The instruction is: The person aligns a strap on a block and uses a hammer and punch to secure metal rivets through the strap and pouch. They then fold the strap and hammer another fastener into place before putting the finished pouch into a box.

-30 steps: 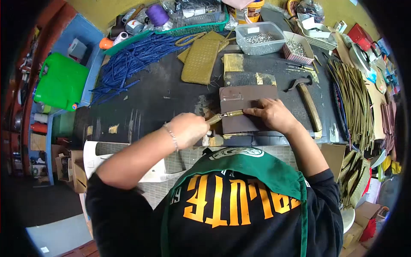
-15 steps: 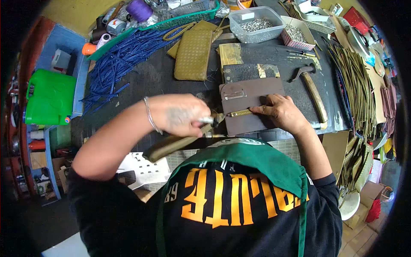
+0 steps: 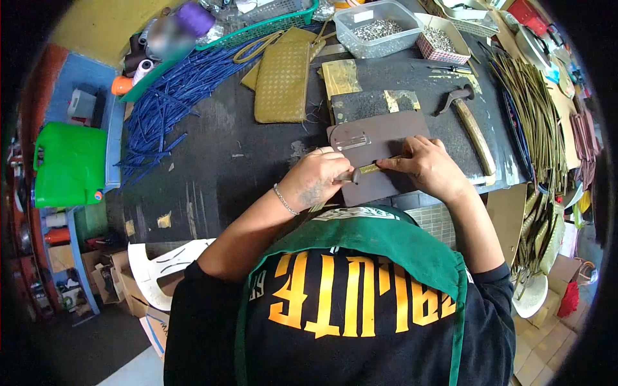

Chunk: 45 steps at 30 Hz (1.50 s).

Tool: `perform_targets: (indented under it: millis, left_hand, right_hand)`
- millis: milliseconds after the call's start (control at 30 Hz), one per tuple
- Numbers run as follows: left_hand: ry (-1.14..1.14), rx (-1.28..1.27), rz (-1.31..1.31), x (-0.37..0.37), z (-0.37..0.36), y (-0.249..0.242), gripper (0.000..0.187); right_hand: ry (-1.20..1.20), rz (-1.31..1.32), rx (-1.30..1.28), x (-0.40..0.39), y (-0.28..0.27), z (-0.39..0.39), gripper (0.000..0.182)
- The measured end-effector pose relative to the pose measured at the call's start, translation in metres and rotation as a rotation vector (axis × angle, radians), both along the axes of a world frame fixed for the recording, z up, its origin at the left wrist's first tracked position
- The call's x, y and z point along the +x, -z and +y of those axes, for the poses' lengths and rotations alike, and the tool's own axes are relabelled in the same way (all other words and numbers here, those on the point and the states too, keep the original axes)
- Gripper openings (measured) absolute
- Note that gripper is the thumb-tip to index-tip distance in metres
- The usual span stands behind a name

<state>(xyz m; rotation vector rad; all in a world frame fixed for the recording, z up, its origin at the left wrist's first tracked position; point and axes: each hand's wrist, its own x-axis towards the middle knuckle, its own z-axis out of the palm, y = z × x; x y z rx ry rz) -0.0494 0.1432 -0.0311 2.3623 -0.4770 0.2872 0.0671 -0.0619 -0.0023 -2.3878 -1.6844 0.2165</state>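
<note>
A brown rectangular panel (image 3: 380, 128) lies at the table's near edge, with a short olive strip (image 3: 369, 168) across it. My right hand (image 3: 425, 164) rests over the panel's right side, fingers curled, its index fingertip pressing on the strip. My left hand (image 3: 318, 177) is closed around a hammer close to its head (image 3: 349, 176), which overlaps the strip's left end in this view. Most of that hammer's handle is hidden under my hand and forearm. A clear oval piece (image 3: 352, 141) sits on the panel's upper left corner.
A second hammer (image 3: 472, 128) lies to the right. Bundles of blue strips (image 3: 170, 96) and olive strips (image 3: 531, 109) flank the work area. An olive woven pouch (image 3: 283, 77) and a clear tub (image 3: 378, 38) of small metal pieces stand farther back.
My left hand has moved right and forward with the hammer, bringing its head over the strip. The hammer's handle, visible before, is now mostly hidden. My right hand stays on the strip.
</note>
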Motion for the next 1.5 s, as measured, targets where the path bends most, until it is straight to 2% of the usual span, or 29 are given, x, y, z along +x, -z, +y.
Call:
perform_targets:
  millis: [67,133,200,267,333,400,433,533,567,600,667,733,800,933,1000,1200,1500]
  left_hand:
    - [-0.004,-0.002,0.009,0.000,-0.001,0.001,0.022]
    - [-0.009,-0.005,0.020,0.000,-0.002,0.001,0.022]
    - [-0.013,0.033,0.030,0.001,-0.001,-0.001,0.022]
    - [-0.010,0.000,0.026,0.001,0.000,0.000,0.019]
    - [-0.011,-0.037,0.023,0.000,0.000,0.001,0.015]
    - [-0.092,-0.271,0.262,0.000,0.003,0.000,0.015]
    - [-0.091,-0.268,0.262,0.001,0.003,0.001,0.015]
    - [0.040,-1.186,0.283,0.005,-0.007,0.012,0.017]
    - [0.076,-1.063,0.248,0.006,-0.007,0.018,0.020]
    - [0.076,-1.063,0.247,0.006,-0.010,0.016,0.020]
    - [0.004,-0.765,0.202,0.002,-0.017,0.008,0.022]
    - [0.019,-0.766,0.167,0.003,-0.017,0.020,0.023]
    - [0.036,-0.568,0.094,0.005,-0.012,0.026,0.023]
    - [0.051,-0.657,0.192,0.005,-0.011,0.024,0.024]
    - [0.025,-0.524,0.158,0.006,-0.010,0.020,0.025]
    - [0.015,-0.406,0.087,0.008,-0.012,0.018,0.026]
    - [0.060,-0.367,0.065,0.007,-0.007,0.017,0.022]
  right_hand:
    - [0.022,-0.028,0.028,-0.005,-0.001,0.002,0.034]
    - [-0.086,-0.190,0.199,-0.010,-0.005,0.007,0.030]
    - [-0.104,-0.170,0.288,-0.013,0.010,0.009,0.028]
    - [-0.120,0.015,0.346,-0.011,0.024,0.009,0.028]
    - [-0.101,0.005,0.336,-0.011,0.022,0.009,0.027]
    - [-0.103,0.026,0.287,-0.009,0.020,0.010,0.027]
    - [-0.102,0.026,0.290,-0.009,0.020,0.010,0.027]
    - [-0.096,0.049,0.291,-0.009,0.020,0.011,0.027]
    - [-0.087,0.057,0.286,-0.009,0.019,0.011,0.028]
    - [-0.077,0.065,0.282,-0.009,0.018,0.011,0.028]
    - [-0.072,0.078,0.282,-0.009,0.019,0.011,0.028]
    - [-0.061,0.091,0.285,-0.009,0.020,0.011,0.028]
    - [-0.060,0.096,0.299,-0.009,0.022,0.010,0.027]
    - [-0.052,0.090,0.314,-0.009,0.023,0.010,0.027]
    - [-0.073,0.078,0.348,-0.008,0.027,0.009,0.027]
    - [-0.059,0.072,0.367,-0.009,0.028,0.008,0.026]
    - [-0.029,0.081,0.288,-0.014,0.024,0.005,0.025]
